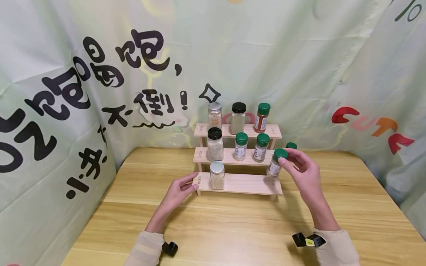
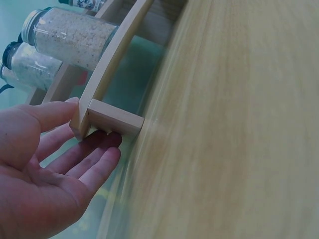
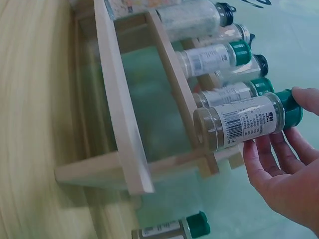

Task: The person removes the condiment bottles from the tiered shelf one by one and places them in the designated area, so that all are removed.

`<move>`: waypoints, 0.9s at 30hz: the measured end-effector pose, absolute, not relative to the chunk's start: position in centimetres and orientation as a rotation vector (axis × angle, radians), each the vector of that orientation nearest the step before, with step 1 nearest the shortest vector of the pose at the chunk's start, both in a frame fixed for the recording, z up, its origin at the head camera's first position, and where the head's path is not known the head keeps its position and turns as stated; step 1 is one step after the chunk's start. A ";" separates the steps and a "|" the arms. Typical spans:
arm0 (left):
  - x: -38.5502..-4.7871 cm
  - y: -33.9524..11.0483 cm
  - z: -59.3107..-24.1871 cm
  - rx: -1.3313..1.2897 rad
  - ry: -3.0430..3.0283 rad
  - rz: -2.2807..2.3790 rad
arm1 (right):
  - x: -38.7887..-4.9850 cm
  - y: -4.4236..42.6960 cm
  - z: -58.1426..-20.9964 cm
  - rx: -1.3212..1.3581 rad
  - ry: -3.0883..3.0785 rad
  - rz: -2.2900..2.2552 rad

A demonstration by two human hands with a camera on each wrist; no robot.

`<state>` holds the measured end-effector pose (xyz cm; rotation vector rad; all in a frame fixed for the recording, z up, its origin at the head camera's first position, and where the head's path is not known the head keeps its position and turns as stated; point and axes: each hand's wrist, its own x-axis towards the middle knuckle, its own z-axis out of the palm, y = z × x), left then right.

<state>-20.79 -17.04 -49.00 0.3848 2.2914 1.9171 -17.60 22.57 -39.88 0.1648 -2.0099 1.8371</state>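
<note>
A three-tier wooden spice rack [image 1: 246, 181] stands on the table. My left hand [image 1: 179, 190] holds the left end of its lowest board, thumb on one side and fingers beneath, as the left wrist view shows. In my right hand [image 1: 304, 173] is a green-capped spice jar [image 3: 244, 122], gripped at its cap and tilted, just off the right end of the middle tier. The lowest tier bears a silver-lidded jar [image 1: 217, 176]. On the middle tier stand a black-lidded jar [image 1: 215, 146] and two green-capped jars [image 1: 241, 147].
The top tier carries a silver-lidded jar [image 1: 215, 115], a black-lidded jar [image 1: 238, 119] and a green-capped jar with red contents [image 1: 261, 119]. Another green-capped jar [image 3: 198, 225] stands on the table right of the rack. Behind hangs a printed curtain [image 1: 299, 74].
</note>
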 end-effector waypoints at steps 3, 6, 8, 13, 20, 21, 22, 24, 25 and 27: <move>-20.8 -17.0 -48.9 0.382 2.297 1.914 | -17.7 23.3 -39.7 0.155 -1.956 1.865; -20.8 -17.0 -48.9 0.380 2.297 1.921 | -17.7 23.9 -39.7 0.143 -1.929 1.865; -20.8 -17.0 -49.0 0.385 2.295 1.926 | -17.7 24.4 -39.7 0.130 -1.917 1.869; -20.8 -17.0 -49.1 0.391 2.281 1.925 | -17.7 25.4 -39.8 0.080 -1.872 1.882; -20.7 -17.1 -49.0 0.384 2.279 1.928 | -17.9 26.9 -40.1 0.004 -1.838 1.872; -20.7 -17.1 -49.0 0.384 2.279 1.928 | -17.9 27.1 -40.1 -0.005 -1.828 1.877; -20.7 -17.1 -49.0 0.386 2.277 1.928 | -17.9 27.3 -40.2 -0.013 -1.818 1.884; -20.7 -17.0 -48.9 0.394 2.277 1.926 | -18.0 27.8 -40.3 -0.024 -1.790 1.905; -20.7 -17.0 -48.9 0.401 2.276 1.924 | -18.0 28.0 -40.4 -0.031 -1.777 1.913; -20.8 -17.0 -48.9 0.402 2.276 1.921 | -18.1 28.3 -40.7 -0.047 -1.759 1.929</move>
